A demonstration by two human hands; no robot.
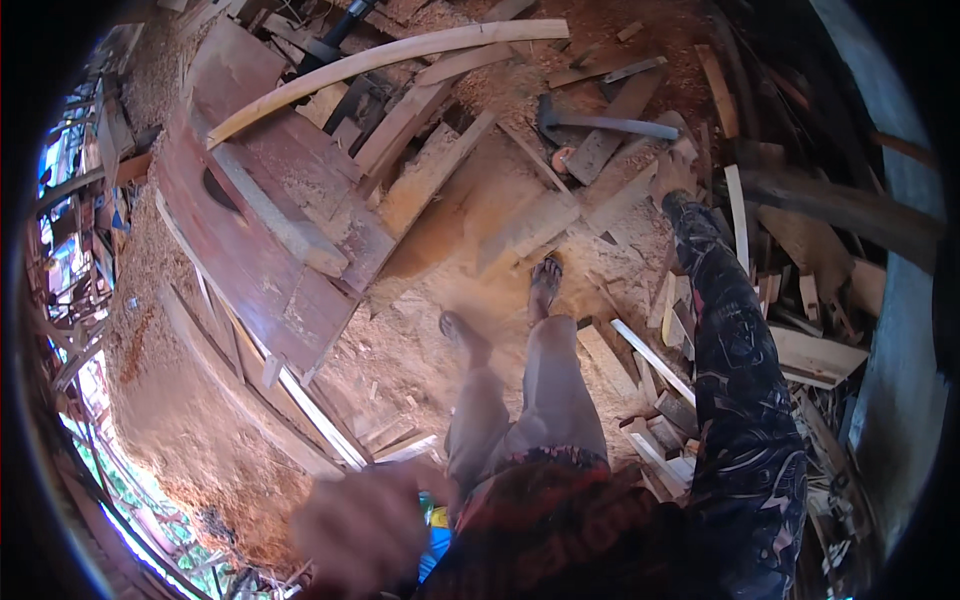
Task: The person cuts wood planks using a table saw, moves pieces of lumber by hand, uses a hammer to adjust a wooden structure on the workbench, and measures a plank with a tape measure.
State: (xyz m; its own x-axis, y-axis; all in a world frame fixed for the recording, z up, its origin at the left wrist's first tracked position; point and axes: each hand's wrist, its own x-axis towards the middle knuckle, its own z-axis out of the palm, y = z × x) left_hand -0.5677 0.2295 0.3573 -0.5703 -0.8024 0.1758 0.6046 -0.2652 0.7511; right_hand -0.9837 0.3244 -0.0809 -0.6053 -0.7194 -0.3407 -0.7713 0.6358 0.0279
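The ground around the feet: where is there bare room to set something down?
One open sawdust patch lies between the brown board and left foot; another, ahead, is bordered by planks. Crowded: right of the right foot with wood scraps, and around the right hand.

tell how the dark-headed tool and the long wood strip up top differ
The tool has a dark head on a pale handle; the wood strip is mostly pale. The wood strip looks far longer than the tool. The tool is by the right hand; the wood strip is farther off. Both are slender.
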